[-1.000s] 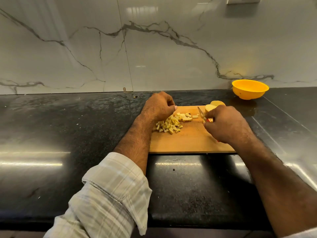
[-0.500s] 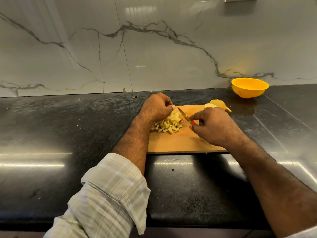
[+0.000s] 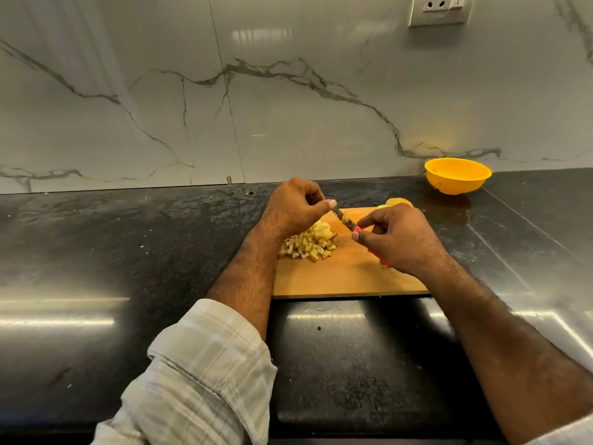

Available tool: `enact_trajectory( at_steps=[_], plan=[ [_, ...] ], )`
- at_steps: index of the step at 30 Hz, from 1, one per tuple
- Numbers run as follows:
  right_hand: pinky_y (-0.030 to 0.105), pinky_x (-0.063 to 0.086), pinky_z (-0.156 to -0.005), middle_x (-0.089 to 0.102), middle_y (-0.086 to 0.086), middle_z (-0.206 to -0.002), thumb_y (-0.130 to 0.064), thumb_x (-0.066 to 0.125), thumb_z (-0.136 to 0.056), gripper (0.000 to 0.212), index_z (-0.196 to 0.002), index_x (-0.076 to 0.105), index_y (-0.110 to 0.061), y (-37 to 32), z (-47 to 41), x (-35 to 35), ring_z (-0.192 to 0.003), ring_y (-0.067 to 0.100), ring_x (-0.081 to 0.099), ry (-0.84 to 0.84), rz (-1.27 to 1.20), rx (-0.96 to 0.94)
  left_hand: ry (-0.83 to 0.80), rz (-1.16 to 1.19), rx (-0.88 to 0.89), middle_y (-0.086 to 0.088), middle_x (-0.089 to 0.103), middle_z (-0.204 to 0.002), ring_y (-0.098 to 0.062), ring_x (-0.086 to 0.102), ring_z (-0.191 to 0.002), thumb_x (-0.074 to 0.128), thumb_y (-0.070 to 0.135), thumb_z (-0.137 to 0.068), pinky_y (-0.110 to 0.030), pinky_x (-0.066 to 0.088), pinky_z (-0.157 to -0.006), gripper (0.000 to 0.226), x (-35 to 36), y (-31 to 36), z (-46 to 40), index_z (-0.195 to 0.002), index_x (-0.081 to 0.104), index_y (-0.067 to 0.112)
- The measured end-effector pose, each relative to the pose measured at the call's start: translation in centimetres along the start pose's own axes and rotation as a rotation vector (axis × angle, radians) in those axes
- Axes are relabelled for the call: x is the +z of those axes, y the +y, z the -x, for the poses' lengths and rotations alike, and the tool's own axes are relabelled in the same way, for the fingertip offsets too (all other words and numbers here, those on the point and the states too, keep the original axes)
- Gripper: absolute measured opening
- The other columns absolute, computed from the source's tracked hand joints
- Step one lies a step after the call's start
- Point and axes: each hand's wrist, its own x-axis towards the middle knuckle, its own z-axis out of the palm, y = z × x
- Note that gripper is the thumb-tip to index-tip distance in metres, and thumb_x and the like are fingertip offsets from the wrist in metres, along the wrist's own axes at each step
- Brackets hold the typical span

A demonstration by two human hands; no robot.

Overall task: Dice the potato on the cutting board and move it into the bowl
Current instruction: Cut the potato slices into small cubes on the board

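Note:
A wooden cutting board (image 3: 346,277) lies on the black counter with a pile of diced potato (image 3: 309,244) at its left side. An uncut potato piece (image 3: 399,202) sits at the board's far right corner, partly hidden behind my right hand (image 3: 401,239). That hand grips the red handle of a small knife (image 3: 345,218), held above the board with a bit of potato stuck to the blade. My left hand (image 3: 293,207) is raised over the pile, thumb and fingers pinching the blade's tip. The yellow bowl (image 3: 457,175) stands at the far right by the wall.
The black stone counter (image 3: 128,252) stretches wide to the left and right of the board. A marble backsplash rises behind it, with a wall socket (image 3: 438,9) above the bowl. The counter's front edge is near my sleeves.
My right hand swept the knife left across the board, gathering loose dice into the pile, then lifted it. My left hand rose off the pile to the blade's tip.

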Motion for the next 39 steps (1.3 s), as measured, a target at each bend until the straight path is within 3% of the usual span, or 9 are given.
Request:
enact_trajectory(
  at_steps=[4, 10, 15, 19, 23, 28, 32, 36, 39],
  plan=[
    [0.034, 0.065, -0.058, 0.072, -0.007, -0.076, -0.042, 0.080, -0.090, 0.033, -0.118, 0.078, -0.024, -0.2, 0.1, 0.0, -0.059, 0.012, 0.070, 0.016, -0.026, -0.029, -0.037, 0.038, 0.022, 0.007, 0.070, -0.073, -0.010, 0.067, -0.069, 0.081, 0.064, -0.081, -0.029, 0.056, -0.056, 0.040, 0.3, 0.7, 0.1, -0.079, 0.073, 0.024],
    [0.033, 0.064, -0.057, 0.073, -0.007, -0.074, -0.040, 0.080, -0.090, 0.033, -0.119, 0.077, -0.023, -0.5, 0.1, 0.0, -0.058, 0.012, 0.071, -0.012, -0.053, -0.028, -0.127, 0.080, 0.062, 0.006, 0.075, -0.083, -0.012, 0.071, -0.079, 0.079, 0.025, -0.091, -0.036, 0.065, -0.072, 0.006, 0.5, 1.4, 0.1, -0.094, 0.081, 0.020],
    [0.031, 0.063, -0.056, 0.074, -0.006, -0.075, -0.039, 0.081, -0.089, 0.034, -0.118, 0.077, -0.023, -0.6, 0.2, -0.2, -0.058, 0.012, 0.071, -0.023, -0.097, -0.009, -0.082, -0.018, -0.048, 0.007, 0.070, -0.086, -0.011, 0.068, -0.081, 0.079, 0.014, -0.084, -0.033, 0.062, -0.071, 0.014, -0.3, 0.5, -0.1, -0.092, 0.075, 0.025],
    [0.033, 0.063, -0.053, 0.074, -0.002, -0.078, -0.037, 0.081, -0.089, 0.032, -0.116, 0.076, -0.023, -0.3, 0.1, -0.4, -0.058, 0.013, 0.071, 0.006, -0.119, 0.000, -0.011, -0.140, -0.166, 0.013, 0.067, -0.086, -0.011, 0.066, -0.086, 0.083, 0.025, -0.076, -0.049, 0.059, -0.088, 0.021, 0.0, -0.6, -0.5, -0.083, 0.066, 0.034],
    [0.039, 0.066, -0.063, 0.074, -0.002, -0.076, -0.035, 0.080, -0.091, 0.028, -0.115, 0.077, -0.022, 0.5, -0.2, -0.5, -0.060, 0.014, 0.072, 0.062, -0.131, 0.005, 0.001, -0.147, -0.149, 0.016, 0.066, -0.085, -0.009, 0.065, -0.086, 0.078, 0.036, -0.078, -0.053, 0.058, -0.091, 0.015, 0.3, -0.7, -0.5, -0.083, 0.064, 0.035],
    [0.040, 0.063, -0.065, 0.072, -0.003, -0.081, -0.037, 0.075, -0.096, 0.021, -0.110, 0.079, -0.023, 2.2, -0.7, -1.5, -0.071, 0.015, 0.068, 0.260, -0.020, -0.021, -0.058, -0.143, -0.044, 0.017, 0.068, -0.088, -0.008, 0.066, -0.089, 0.074, 0.045, -0.086, -0.055, 0.054, -0.098, 0.013, 1.3, 0.2, -0.2, -0.093, 0.069, 0.036],
    [0.038, 0.058, -0.074, 0.075, 0.005, -0.097, -0.040, 0.075, -0.093, 0.024, -0.105, 0.080, -0.020, 3.9, -1.2, -3.4, -0.086, 0.022, 0.066, 0.355, 0.153, 0.038, -0.207, -0.207, 0.017, 0.015, 0.071, -0.106, -0.008, 0.064, -0.101, 0.071, 0.048, -0.095, -0.052, 0.037, -0.114, 0.025, 2.7, 3.5, 0.7, -0.115, 0.071, 0.033],
    [0.036, 0.057, -0.074, 0.075, 0.005, -0.096, -0.039, 0.077, -0.092, 0.022, -0.099, 0.080, -0.018, 4.1, -1.0, -4.1, -0.087, 0.021, 0.065, 0.350, 0.176, 0.080, -0.260, -0.290, 0.091, 0.013, 0.071, -0.112, -0.011, 0.061, -0.106, 0.066, 0.064, -0.093, -0.053, 0.034, -0.110, 0.041, 5.1, 6.6, 1.5, -0.119, 0.072, 0.033],
    [0.031, 0.052, -0.069, 0.075, 0.004, -0.093, -0.038, 0.078, -0.092, 0.021, -0.097, 0.080, -0.017, 3.7, -0.8, -4.2, -0.082, 0.018, 0.065, 0.337, 0.168, 0.077, -0.310, -0.361, 0.089, 0.011, 0.064, -0.120, -0.014, 0.052, -0.121, 0.065, 0.064, -0.093, -0.054, 0.030, -0.110, 0.037, 6.2, 7.6, 1.6, -0.115, 0.071, 0.035]
  ],
)
